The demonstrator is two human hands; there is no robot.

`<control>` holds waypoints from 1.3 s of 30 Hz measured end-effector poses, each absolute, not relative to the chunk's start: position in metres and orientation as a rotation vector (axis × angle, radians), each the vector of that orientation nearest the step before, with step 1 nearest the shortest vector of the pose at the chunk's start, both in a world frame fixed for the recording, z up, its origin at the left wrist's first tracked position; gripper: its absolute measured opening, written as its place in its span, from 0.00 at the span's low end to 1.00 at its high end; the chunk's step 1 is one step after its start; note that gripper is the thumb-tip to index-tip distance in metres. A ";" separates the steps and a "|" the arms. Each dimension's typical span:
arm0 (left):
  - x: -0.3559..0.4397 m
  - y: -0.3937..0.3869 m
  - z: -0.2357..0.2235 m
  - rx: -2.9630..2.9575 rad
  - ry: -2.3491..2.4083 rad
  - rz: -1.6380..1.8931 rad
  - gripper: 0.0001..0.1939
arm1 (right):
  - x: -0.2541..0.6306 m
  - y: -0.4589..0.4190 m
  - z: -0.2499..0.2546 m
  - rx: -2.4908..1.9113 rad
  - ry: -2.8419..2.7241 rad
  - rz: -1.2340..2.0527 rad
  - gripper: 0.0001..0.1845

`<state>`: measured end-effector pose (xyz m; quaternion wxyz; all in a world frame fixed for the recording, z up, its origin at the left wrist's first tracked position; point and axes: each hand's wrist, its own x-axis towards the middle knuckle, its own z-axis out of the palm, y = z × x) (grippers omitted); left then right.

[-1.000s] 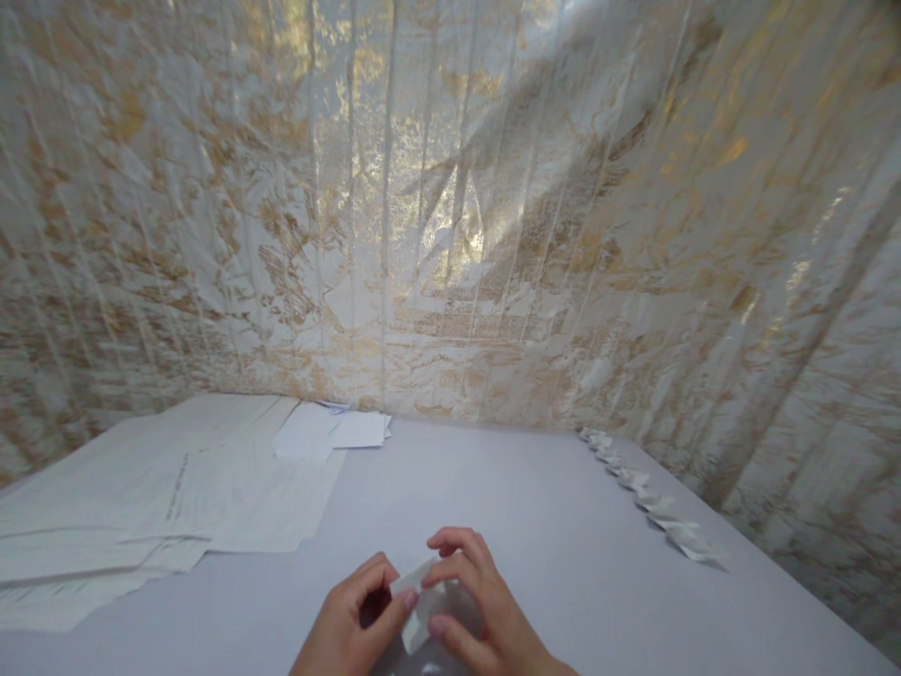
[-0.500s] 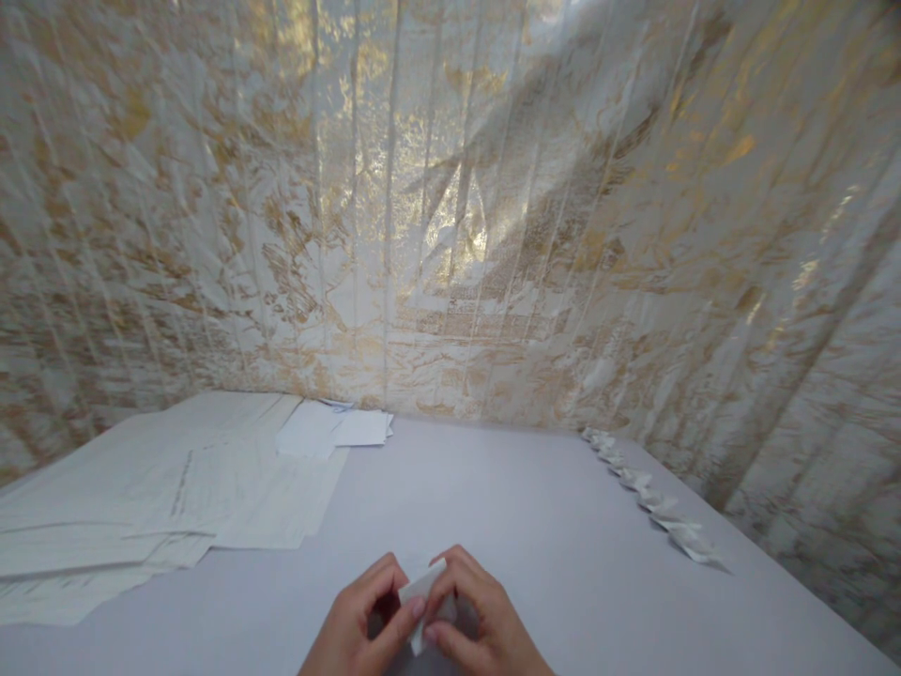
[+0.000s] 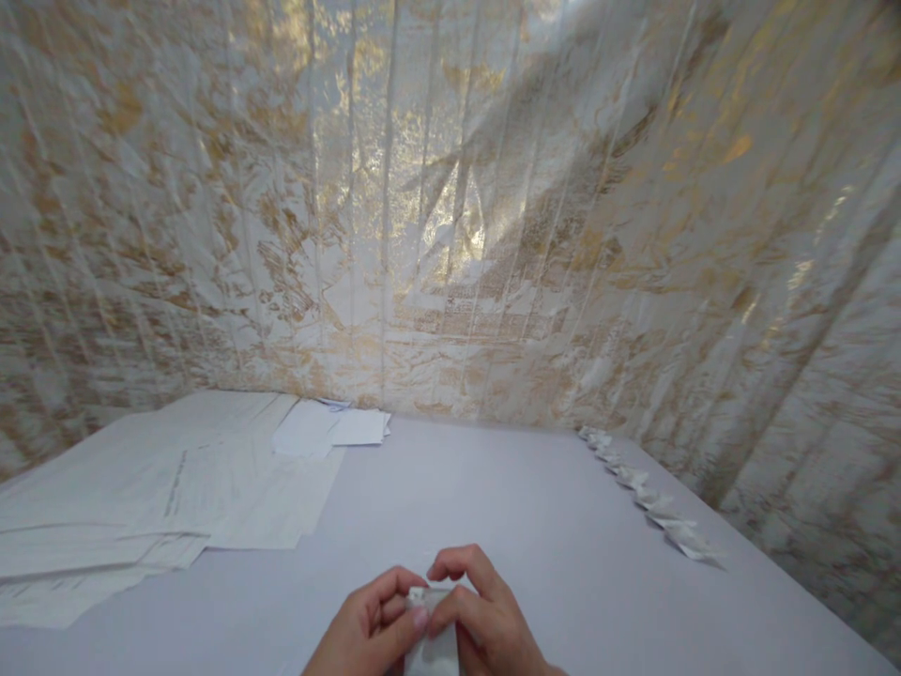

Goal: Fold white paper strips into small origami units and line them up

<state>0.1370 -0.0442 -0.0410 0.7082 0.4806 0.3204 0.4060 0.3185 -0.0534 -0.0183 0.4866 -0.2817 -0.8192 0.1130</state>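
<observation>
At the bottom middle of the view, my left hand [image 3: 366, 634] and my right hand [image 3: 485, 624] meet over a small folded piece of white paper [image 3: 433, 648]. The fingertips of both hands pinch its top edge, thumbs pressed close together. The paper hangs down between the hands just above the white table [image 3: 507, 498]; its lower part runs out of view.
A spread of large white sheets [image 3: 161, 488] covers the table's left side, with smaller white slips [image 3: 330, 430] behind them. A row of several small folded paper pieces [image 3: 644, 493] lines the right edge. A gold-patterned white curtain [image 3: 450, 207] hangs close behind the table.
Both hands have slid down and nearer to me. The paper, held slanted between them before, now hangs upright with its top edge pinched by both hands.
</observation>
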 end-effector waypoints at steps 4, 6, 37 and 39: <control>0.133 -0.049 -0.023 1.076 0.718 0.949 0.29 | 0.324 -0.055 -0.004 -0.708 -1.983 0.287 0.15; 0.132 -0.050 -0.018 1.094 0.724 0.949 0.29 | 0.325 -0.055 0.000 -0.732 -2.003 0.247 0.15; 0.124 -0.053 -0.013 1.651 0.967 0.861 0.21 | 0.314 -0.055 -0.001 -0.732 -2.076 -0.035 0.11; 0.123 -0.052 -0.012 1.613 0.965 0.860 0.22 | 0.317 -0.054 -0.003 -0.833 -1.993 0.285 0.14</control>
